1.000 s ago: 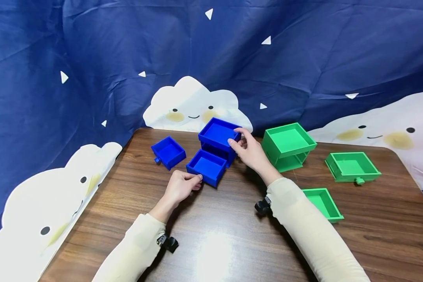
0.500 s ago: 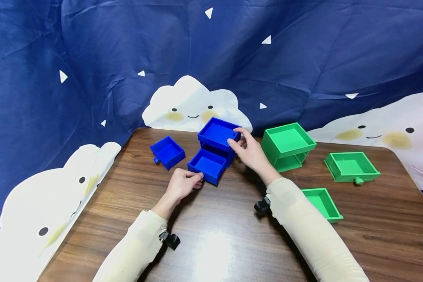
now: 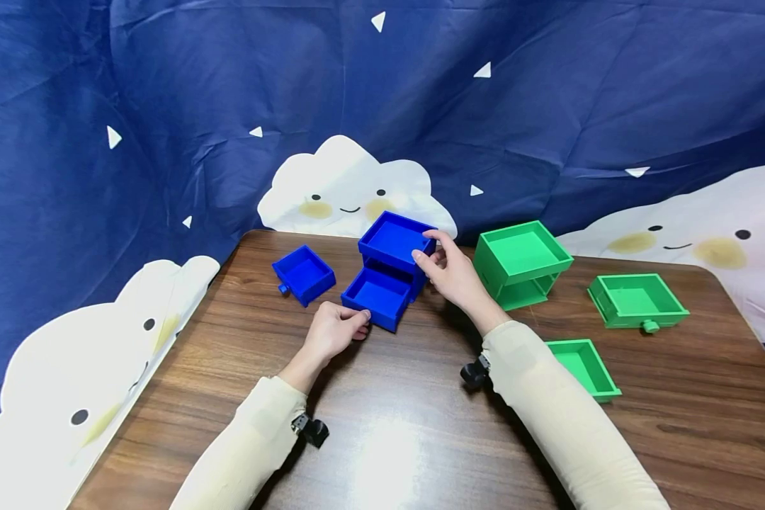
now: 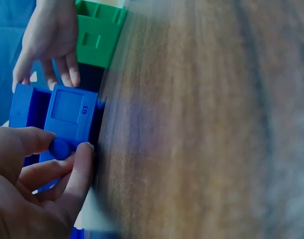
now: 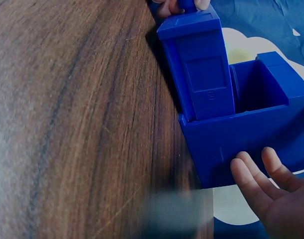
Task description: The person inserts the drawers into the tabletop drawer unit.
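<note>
A small blue cabinet [image 3: 397, 238] with a tray-like top stands toward the back of the table. Partway into its lower opening sits a blue drawer [image 5: 208, 74], its front part still sticking out. My left hand [image 3: 333, 331] pinches the drawer's round knob [image 4: 60, 149] between thumb and fingers. On the cabinet's right side, my right hand [image 3: 455, 278] holds it, with thumb and index finger at the top rim and other fingertips [image 5: 240, 169] against the side wall. The upper opening, above the drawer, shows hollow in the right wrist view. A second blue drawer [image 3: 304, 275] lies to the left.
A green cabinet [image 3: 524, 262] with an open front stands right of the blue one. Two green drawers lie farther right: one drawer [image 3: 639, 301] with its knob facing front, another drawer [image 3: 583, 372] partly behind the right sleeve. A cloud-patterned blue cloth [image 3: 382, 85] hangs behind the wooden table [image 3: 229, 397].
The blue drawer has slid a little farther back into the cabinet, and my left hand has moved forward and slightly right with it. The right hand and cabinet stay in place.
</note>
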`<state>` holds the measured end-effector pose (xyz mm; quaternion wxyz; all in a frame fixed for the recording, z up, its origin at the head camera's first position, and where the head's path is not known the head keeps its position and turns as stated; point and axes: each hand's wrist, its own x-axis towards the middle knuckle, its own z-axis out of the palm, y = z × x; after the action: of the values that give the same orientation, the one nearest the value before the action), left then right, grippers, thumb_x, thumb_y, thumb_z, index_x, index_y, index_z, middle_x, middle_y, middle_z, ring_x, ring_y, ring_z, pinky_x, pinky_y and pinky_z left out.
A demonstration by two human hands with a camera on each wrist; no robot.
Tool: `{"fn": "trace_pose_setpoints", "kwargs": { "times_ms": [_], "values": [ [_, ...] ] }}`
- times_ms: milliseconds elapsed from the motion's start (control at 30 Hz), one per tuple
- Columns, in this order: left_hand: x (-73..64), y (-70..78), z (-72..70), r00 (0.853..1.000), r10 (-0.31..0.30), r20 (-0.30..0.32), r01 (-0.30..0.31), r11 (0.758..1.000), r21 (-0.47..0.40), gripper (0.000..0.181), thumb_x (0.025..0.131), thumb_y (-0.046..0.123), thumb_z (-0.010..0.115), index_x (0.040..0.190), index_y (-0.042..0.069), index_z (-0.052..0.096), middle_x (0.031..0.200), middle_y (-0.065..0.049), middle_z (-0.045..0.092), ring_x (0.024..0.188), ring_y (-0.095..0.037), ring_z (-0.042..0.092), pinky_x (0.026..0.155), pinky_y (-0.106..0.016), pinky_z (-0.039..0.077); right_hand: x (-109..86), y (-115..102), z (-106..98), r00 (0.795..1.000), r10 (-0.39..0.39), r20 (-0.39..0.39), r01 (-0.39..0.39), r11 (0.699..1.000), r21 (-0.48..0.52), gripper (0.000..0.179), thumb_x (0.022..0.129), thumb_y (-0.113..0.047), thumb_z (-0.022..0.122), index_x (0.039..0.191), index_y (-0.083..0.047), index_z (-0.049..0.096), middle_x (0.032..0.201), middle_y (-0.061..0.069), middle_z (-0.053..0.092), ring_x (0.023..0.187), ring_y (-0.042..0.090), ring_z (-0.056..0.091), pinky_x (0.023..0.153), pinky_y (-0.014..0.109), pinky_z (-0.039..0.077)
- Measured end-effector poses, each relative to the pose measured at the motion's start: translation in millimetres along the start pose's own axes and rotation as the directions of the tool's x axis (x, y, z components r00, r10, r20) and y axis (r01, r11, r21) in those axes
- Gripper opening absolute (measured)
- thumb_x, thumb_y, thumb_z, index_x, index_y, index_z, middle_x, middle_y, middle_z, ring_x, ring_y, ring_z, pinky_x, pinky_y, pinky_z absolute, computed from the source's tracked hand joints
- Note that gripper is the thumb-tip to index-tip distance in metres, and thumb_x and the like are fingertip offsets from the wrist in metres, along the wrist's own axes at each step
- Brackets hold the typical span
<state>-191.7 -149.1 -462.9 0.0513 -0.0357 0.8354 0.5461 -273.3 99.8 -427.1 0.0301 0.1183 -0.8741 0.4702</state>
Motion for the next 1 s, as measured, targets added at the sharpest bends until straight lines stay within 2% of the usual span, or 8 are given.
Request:
{"fn": "trace_pose_setpoints", "kwargs": {
  "times_ms": [233, 367, 467, 600, 700, 800, 933, 1000],
  "values": [
    [4.4, 5.6, -3.7, 0.999, 0.038, 0.03, -0.042, 0.99, 0.132, 0.025, 0.101, 0.02, 0.073, 0.098, -0.002, 0.085, 0.08, -0.015, 0.081, 0.064, -0.018, 0.077, 0.064, -0.028, 0.062, 0.5, 0, -1, 1.0, 0.007, 0.009, -0.007, 1.0, 0.012, 0.055, 0.108, -0.046, 0.064, 0.154, -0.02, 0.05, 0.104, 0.012, 0.065, 0.083, 0.027, 0.065, 0.076, 0.037, 0.054],
    [6.3, 10.5, -6.0, 0.996, 0.072, 0.048, -0.084, 0.949, 0.304, 0.026, 0.101, 0.027, 0.074, 0.092, 0.007, 0.087, 0.071, -0.004, 0.077, 0.066, -0.011, 0.07, 0.065, -0.026, 0.054, 0.4, 0, -1, 1.0, 0.011, 0.012, -0.011, 1.0, 0.015, 0.056, 0.108, -0.046, 0.064, 0.155, -0.02, 0.049, 0.103, 0.011, 0.065, 0.081, 0.026, 0.065, 0.075, 0.036, 0.054],
    [8.8, 10.7, -6.4, 0.993, 0.099, 0.068, -0.118, 0.916, 0.383, 0.025, 0.1, 0.029, 0.074, 0.088, 0.011, 0.086, 0.067, 0.001, 0.073, 0.073, -0.014, 0.067, 0.073, -0.031, 0.053, 0.4, 1, 0, 1.0, 0.01, 0.014, -0.01, 1.0, 0.016, 0.055, 0.109, -0.045, 0.064, 0.156, -0.019, 0.049, 0.102, 0.011, 0.064, 0.08, 0.025, 0.064, 0.074, 0.036, 0.054],
    [22.7, -8.7, -4.7, 0.983, 0.168, 0.081, -0.186, 0.895, 0.407, 0.027, 0.099, 0.033, 0.073, 0.082, 0.016, 0.084, 0.069, 0.005, 0.071, 0.078, -0.017, 0.067, 0.076, -0.035, 0.054, 0.8, 0, 1, 1.0, 0.008, 0.012, -0.008, 1.0, 0.03, 0.054, 0.109, -0.043, 0.064, 0.155, -0.019, 0.05, 0.099, 0.01, 0.063, 0.078, 0.024, 0.064, 0.073, 0.035, 0.054],
    [34.4, -21.8, -4.2, 0.979, 0.189, 0.083, -0.206, 0.888, 0.412, 0.028, 0.099, 0.036, 0.073, 0.079, 0.02, 0.083, 0.069, 0.005, 0.071, 0.076, -0.016, 0.066, 0.073, -0.035, 0.054, 1.2, 0, 1, 1.0, 0.004, 0.008, -0.005, 0.999, 0.043, 0.054, 0.109, -0.04, 0.065, 0.154, -0.017, 0.05, 0.097, 0.009, 0.062, 0.076, 0.022, 0.063, 0.072, 0.033, 0.054],
    [44.5, -29.6, -4.7, 0.982, 0.171, 0.079, -0.188, 0.891, 0.414, 0.026, 0.098, 0.037, 0.073, 0.077, 0.024, 0.082, 0.063, 0.008, 0.07, 0.072, -0.013, 0.066, 0.072, -0.033, 0.053, 1.3, -2, 1, 1.0, 0.001, 0.007, -0.002, 0.999, 0.053, 0.053, 0.108, -0.039, 0.066, 0.154, -0.016, 0.051, 0.095, 0.009, 0.061, 0.075, 0.02, 0.063, 0.072, 0.032, 0.054],
    [38.9, -14.6, -6.6, 0.987, 0.14, 0.072, -0.158, 0.894, 0.419, 0.023, 0.098, 0.034, 0.074, 0.081, 0.021, 0.082, 0.063, 0.008, 0.07, 0.073, -0.013, 0.067, 0.075, -0.032, 0.054, 1.9, -2, 0, 1.0, 0.001, 0.01, -0.001, 0.998, 0.057, 0.053, 0.108, -0.038, 0.066, 0.153, -0.015, 0.051, 0.095, 0.009, 0.06, 0.075, 0.019, 0.064, 0.074, 0.033, 0.054],
    [44.4, -20.1, -5.2, 0.986, 0.154, 0.066, -0.167, 0.889, 0.427, 0.022, 0.097, 0.034, 0.074, 0.082, 0.02, 0.083, 0.065, 0.008, 0.07, 0.073, -0.012, 0.065, 0.072, -0.031, 0.052, 2.3, -2, 0, 1.0, 0.001, 0.012, -0.002, 0.998, 0.056, 0.053, 0.108, -0.038, 0.066, 0.153, -0.015, 0.051, 0.095, 0.009, 0.06, 0.076, 0.019, 0.064, 0.075, 0.033, 0.054]
  ]
}}
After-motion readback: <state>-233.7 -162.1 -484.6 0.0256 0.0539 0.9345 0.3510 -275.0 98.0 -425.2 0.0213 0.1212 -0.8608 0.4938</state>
